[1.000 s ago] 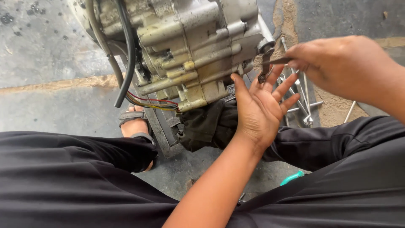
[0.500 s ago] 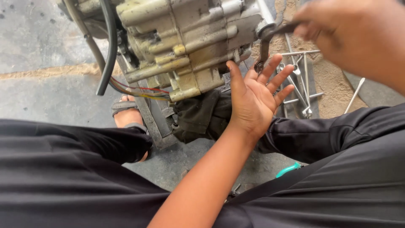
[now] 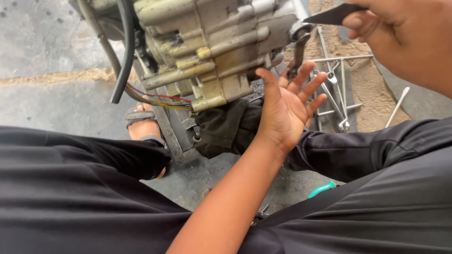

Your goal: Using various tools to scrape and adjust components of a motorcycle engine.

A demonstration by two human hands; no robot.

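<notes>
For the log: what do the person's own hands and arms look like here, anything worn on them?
Both are bare. The left hand has no glove, ring or watch, and its forearm shows no sleeve. The right hand is also ungloved, its wrist bare to the frame edge.

The floor was grey concrete (image 3: 52,101), rough and stained, with small dark spots near the top left. A pale sandy crack line (image 3: 56,76) ran across it from the left edge. On the right lay a patch of brown sandy dirt (image 3: 372,89), and past it was a smoother grey strip (image 3: 423,106). The light was soft daylight, with no hard shadows. No walls, windows or furniture showed.
</notes>
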